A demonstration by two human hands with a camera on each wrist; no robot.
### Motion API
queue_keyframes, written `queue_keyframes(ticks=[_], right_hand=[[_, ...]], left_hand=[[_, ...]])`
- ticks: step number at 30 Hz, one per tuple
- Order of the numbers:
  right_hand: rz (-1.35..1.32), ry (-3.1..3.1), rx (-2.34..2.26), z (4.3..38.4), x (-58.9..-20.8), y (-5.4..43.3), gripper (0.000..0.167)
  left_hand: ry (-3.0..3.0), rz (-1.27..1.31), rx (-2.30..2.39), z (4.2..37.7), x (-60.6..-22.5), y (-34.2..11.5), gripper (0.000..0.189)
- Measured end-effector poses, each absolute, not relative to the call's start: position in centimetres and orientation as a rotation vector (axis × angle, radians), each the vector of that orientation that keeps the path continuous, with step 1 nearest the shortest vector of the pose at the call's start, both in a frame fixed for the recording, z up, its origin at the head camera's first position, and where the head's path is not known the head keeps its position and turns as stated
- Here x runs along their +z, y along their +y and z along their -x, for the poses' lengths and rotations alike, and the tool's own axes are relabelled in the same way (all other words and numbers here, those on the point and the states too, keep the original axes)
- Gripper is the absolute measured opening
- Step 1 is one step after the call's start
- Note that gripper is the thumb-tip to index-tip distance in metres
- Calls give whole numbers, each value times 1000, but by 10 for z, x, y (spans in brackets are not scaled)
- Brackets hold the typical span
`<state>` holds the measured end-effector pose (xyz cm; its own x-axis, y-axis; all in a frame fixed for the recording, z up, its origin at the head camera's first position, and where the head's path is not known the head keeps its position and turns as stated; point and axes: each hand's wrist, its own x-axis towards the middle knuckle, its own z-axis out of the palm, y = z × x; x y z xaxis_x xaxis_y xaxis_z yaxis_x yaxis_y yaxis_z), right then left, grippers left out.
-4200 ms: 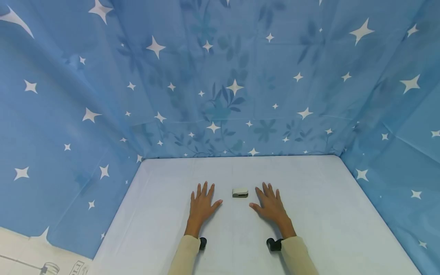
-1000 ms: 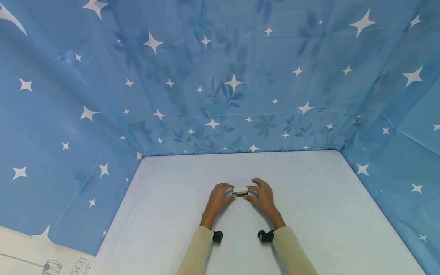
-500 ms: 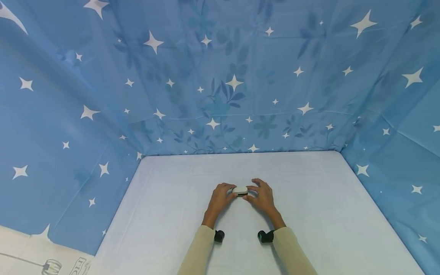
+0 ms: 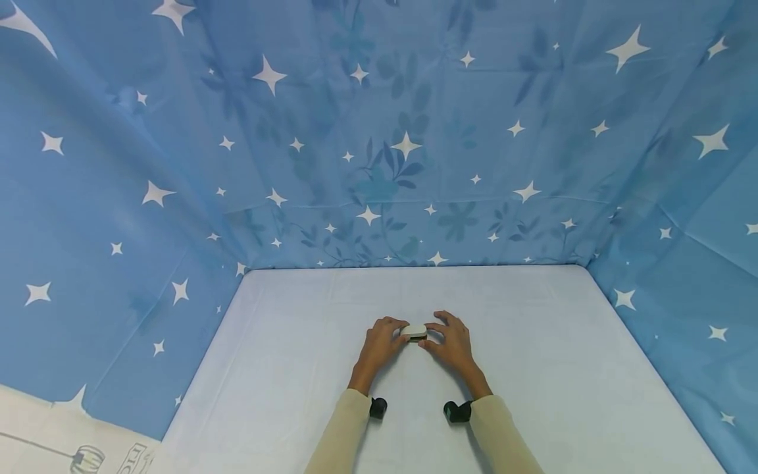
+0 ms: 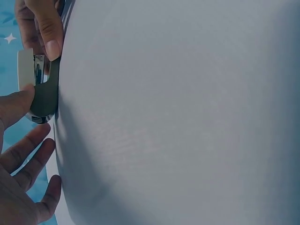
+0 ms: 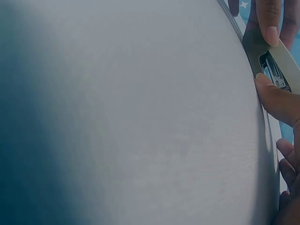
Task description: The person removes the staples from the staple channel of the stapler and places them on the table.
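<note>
A small stapler (image 4: 414, 331), cream on top and dark green-grey below, sits on the white table between both hands. Its metal inner part shows in the left wrist view, where the stapler (image 5: 45, 96) stands at the left edge. My left hand (image 4: 378, 345) pinches its left end, thumb on the near side. At the opposite end my right hand (image 4: 453, 342) pinches it near the base, with one finger raised off. In the right wrist view the stapler (image 6: 276, 65) is partly covered by thumbs and fingers.
The white table (image 4: 284, 395) spreads around the hands. Blue curtains with white stars (image 4: 379, 164) rise at its back and sides. Each wrist wears a black camera (image 4: 457, 412). Cream cloth with line drawings (image 4: 77, 434) shows at the lower left.
Some seconds ago both hands lay flat beside the stapler. They have since come in and taken its two ends. Over the last half second the hands and stapler barely differ; the head view tilts slightly.
</note>
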<state>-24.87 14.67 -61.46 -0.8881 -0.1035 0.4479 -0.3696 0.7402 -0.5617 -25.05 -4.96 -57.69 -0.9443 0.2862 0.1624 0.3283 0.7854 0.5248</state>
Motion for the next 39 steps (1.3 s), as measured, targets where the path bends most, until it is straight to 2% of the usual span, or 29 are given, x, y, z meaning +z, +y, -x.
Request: queue_keyframes(ticks=[25,39], right_hand=[[-298,-2689,935,253,-610,147,40],[-325,-2661,898,251,-610,147,37]], left_hand=[[-2817,527,-686,254,-570,-36,32],[-2753,593,-419,254,-573,-33,31]])
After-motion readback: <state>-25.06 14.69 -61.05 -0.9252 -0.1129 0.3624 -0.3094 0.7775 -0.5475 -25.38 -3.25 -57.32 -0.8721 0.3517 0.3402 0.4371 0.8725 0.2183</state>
